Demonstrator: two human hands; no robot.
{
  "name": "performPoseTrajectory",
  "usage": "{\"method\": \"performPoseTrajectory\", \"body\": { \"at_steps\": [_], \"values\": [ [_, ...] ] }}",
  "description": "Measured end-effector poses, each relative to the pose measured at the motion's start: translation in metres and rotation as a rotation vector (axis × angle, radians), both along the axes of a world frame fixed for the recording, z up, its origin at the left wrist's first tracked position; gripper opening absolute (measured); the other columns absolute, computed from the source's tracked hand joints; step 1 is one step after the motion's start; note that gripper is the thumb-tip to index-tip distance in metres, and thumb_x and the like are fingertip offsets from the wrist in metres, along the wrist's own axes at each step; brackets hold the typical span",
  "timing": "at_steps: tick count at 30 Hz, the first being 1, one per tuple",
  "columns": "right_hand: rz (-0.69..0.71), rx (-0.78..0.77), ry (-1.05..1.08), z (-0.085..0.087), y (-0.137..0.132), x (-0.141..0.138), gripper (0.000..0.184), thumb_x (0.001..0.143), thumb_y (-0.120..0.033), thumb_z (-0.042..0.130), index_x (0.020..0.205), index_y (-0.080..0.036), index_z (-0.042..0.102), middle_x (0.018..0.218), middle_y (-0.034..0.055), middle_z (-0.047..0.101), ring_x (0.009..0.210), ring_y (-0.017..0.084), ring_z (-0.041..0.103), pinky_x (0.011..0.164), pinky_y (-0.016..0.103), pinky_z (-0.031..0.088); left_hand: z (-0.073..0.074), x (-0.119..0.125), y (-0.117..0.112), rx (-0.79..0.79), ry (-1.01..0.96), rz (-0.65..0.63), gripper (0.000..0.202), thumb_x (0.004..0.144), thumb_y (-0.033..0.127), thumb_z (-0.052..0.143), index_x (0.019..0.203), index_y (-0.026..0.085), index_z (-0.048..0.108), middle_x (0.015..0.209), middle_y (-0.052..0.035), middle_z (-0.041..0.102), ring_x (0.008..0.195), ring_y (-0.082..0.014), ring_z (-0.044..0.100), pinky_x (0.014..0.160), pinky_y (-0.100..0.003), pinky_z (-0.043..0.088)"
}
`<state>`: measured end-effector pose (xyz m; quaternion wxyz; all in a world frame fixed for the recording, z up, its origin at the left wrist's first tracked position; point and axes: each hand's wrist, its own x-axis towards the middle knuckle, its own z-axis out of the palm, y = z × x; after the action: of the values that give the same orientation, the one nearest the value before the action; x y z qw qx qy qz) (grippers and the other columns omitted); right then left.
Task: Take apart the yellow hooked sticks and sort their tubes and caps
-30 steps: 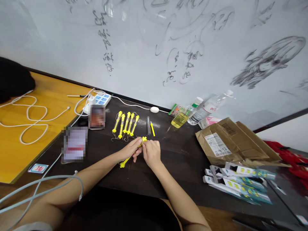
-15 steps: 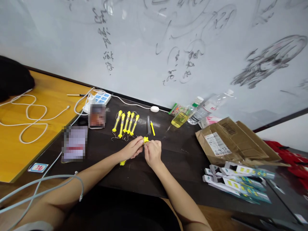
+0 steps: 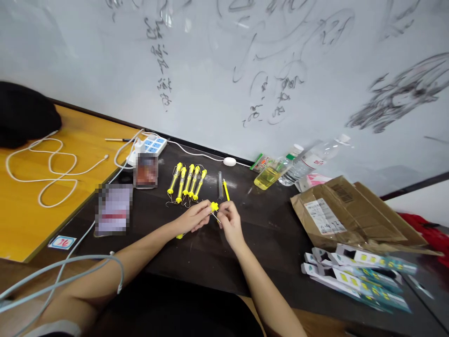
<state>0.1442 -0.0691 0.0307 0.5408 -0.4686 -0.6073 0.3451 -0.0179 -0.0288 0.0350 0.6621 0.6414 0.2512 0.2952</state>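
Observation:
My left hand (image 3: 193,219) is closed round a long yellow plastic tool (image 3: 212,206) whose star-shaped head sticks out past the fingers and whose far tip shows at the wrist. My right hand (image 3: 228,221) pinches a thin wire coming out of that head, just to its right. Behind the hands several more yellow tools (image 3: 187,181) lie side by side on the dark table (image 3: 266,224). A clear tube (image 3: 220,183) and a short yellow rod (image 3: 226,190) lie beside them.
Power strip (image 3: 149,146) and white cables (image 3: 49,168) at the left on the orange table. Oil bottle (image 3: 271,174) and water bottle (image 3: 310,159) at the wall. Flattened cardboard (image 3: 347,210) and printed packets (image 3: 354,276) at the right. A grey cable (image 3: 63,276) crosses my left forearm.
My right hand has drawn away to the right from the tool's head, with the thin wire now showing between them. The left hand keeps its hold; the view shifted slightly.

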Motion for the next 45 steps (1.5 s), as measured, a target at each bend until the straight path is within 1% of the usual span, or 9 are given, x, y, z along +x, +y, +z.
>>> {"method": "performPoseTrajectory", "body": {
  "at_steps": [3,6,11,16,23,26,32,39,45],
  "values": [
    [0.253,-0.176,-0.052,0.009,0.003,0.007,0.022,0.09,-0.037,0.048,0.076,-0.021,0.041,0.059,-0.0066,0.036,0.05,0.007,0.034,0.047,0.02,0.03,-0.001,-0.001,0.0,0.018,0.006,-0.034,0.032,0.091,0.051,0.038,0.086,0.02,0.039,0.058,0.0088,0.042,0.035,-0.0021,0.032,0.029,-0.011,0.027],
    [0.328,-0.256,-0.048,0.016,0.001,0.008,0.028,0.091,-0.044,0.044,0.077,-0.02,0.045,0.055,-0.0073,0.036,0.044,0.006,0.032,0.042,0.019,0.028,-0.003,-0.001,0.0,0.055,-0.002,-0.043,0.031,0.091,0.05,0.039,0.087,0.019,0.041,0.057,0.0089,0.041,0.035,-0.0023,0.032,0.03,-0.011,0.026],
    [0.286,-0.343,0.038,0.016,-0.002,0.0,0.035,0.09,-0.051,0.042,0.076,-0.019,0.047,0.048,-0.008,0.043,0.032,0.004,0.032,0.03,0.017,0.025,-0.004,0.0,-0.001,0.13,-0.027,-0.002,0.029,0.092,0.046,0.038,0.087,0.018,0.043,0.054,0.0092,0.041,0.034,-0.0024,0.033,0.031,-0.012,0.025],
    [0.279,-0.415,0.149,0.012,0.0,-0.003,0.038,0.089,-0.051,0.042,0.077,-0.017,0.052,0.05,-0.0049,0.054,0.03,0.004,0.037,0.027,0.015,0.026,0.0,-0.002,-0.004,0.202,0.008,0.022,0.029,0.094,0.045,0.037,0.086,0.017,0.044,0.054,0.0082,0.043,0.035,-0.003,0.035,0.034,-0.014,0.027],
    [0.216,-0.464,0.225,0.012,0.0,-0.006,0.037,0.086,-0.052,0.047,0.069,-0.019,0.045,0.035,-0.011,0.038,0.024,0.003,0.023,0.025,0.015,0.02,0.006,-0.001,-0.007,0.301,0.058,0.109,0.029,0.094,0.043,0.035,0.082,0.017,0.043,0.056,0.0075,0.042,0.04,-0.0039,0.036,0.042,-0.017,0.029],
    [0.219,-0.507,0.267,0.012,0.0,-0.005,0.037,0.084,-0.052,0.051,0.068,-0.02,0.043,0.035,-0.0127,0.034,0.025,0.002,0.018,0.024,0.015,0.019,0.007,-0.002,-0.006,0.331,0.091,0.093,0.03,0.094,0.043,0.034,0.081,0.018,0.042,0.056,0.0073,0.042,0.042,-0.0048,0.037,0.045,-0.018,0.029],
    [0.284,-0.469,0.177,0.008,0.001,-0.002,0.042,0.085,-0.056,0.048,0.066,-0.019,0.045,0.036,-0.0102,0.039,0.025,0.004,0.029,0.026,0.016,0.024,0.009,-0.007,0.001,0.469,0.138,0.027,0.028,0.095,0.041,0.034,0.079,0.019,0.04,0.061,0.0056,0.043,0.052,-0.0077,0.041,0.054,-0.021,0.033],
    [0.25,-0.48,0.328,0.0,0.003,-0.012,0.043,0.083,-0.055,0.051,0.059,-0.019,0.042,0.032,-0.0105,0.033,0.023,0.004,0.027,0.026,0.018,0.022,0.01,-0.008,0.004,0.593,0.256,0.119,0.025,0.094,0.038,0.034,0.084,0.018,0.045,0.071,0.0033,0.047,0.064,-0.011,0.046,0.063,-0.024,0.035],
    [0.158,-0.581,0.347,-0.005,0.008,-0.015,0.046,0.08,-0.057,0.05,0.055,-0.022,0.033,0.032,-0.0106,0.028,0.025,0.005,0.021,0.025,0.018,0.017,0.015,-0.002,-0.002,0.564,0.214,0.266,0.02,0.092,0.037,0.04,0.092,0.018,0.048,0.073,0.0025,0.049,0.065,-0.0113,0.048,0.063,-0.024,0.036]
  ]
}}
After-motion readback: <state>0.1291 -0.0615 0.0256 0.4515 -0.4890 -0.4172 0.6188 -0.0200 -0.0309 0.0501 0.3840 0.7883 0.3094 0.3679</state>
